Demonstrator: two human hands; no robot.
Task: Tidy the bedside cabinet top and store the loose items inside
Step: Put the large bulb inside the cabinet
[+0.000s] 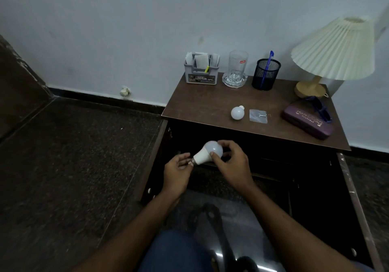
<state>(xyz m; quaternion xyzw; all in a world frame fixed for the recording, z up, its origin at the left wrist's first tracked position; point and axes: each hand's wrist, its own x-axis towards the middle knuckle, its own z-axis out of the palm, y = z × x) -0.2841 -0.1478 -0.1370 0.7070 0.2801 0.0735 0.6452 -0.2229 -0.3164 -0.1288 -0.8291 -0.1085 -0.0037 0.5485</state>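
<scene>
Diagonally held bulb (pixel 208 152), cap lower-left, left fingers (pixel 182 159) pinching cap, right fingers (pixel 226 144) gripping dome.

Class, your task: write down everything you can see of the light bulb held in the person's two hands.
The held bulb is white, with a rounded frosted dome, a matte cone-shaped body that looks plastic, and a small metal base. It lies tilted, dome up and right, base down and left. The left hand pinches the base; the right hand curls fingers round the dome. It is in the air before the open cabinet, below its top.
</scene>
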